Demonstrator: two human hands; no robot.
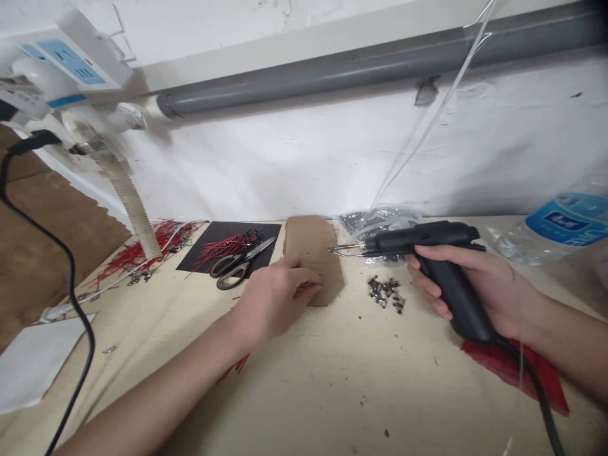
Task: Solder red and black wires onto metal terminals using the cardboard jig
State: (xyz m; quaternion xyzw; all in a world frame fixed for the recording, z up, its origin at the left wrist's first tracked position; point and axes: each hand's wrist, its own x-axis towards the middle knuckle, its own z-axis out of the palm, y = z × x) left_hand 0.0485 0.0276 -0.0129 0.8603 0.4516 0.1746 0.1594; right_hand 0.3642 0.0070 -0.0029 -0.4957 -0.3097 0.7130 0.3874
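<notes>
the fingers (430,288) of the right hand (479,288) were curled tight around the grip of a black soldering gun (427,253), pistol-shaped, matte, with a thick body and a thin metal tip pointing left. a black cord ran from the base of its grip down toward the lower right. the gun was held just above the table (332,380), its tip hovering at the right edge of a piece of brown cardboard (313,253).

the fingers (306,282) of the left hand (275,297) lay fairly flat and close together, pressing down on the lower part of that cardboard, pinching nothing. the cardboard was a plain, roughly cut strip with angled corners, lying flat on the pale wooden table.

between the two hands, just right of the cardboard, sat a small heap of dark metal parts (386,293). behind the gun lay a clear bag (375,221) of similar pieces. left of the cardboard, scissors (237,266) with grey handles rested on a black sheet (223,244) among red wires (142,247). a red patch (517,373) showed under the right wrist. a plastic water bottle (560,228) lay at the far right, and a grey pipe (370,63) ran along the white wall.
</notes>
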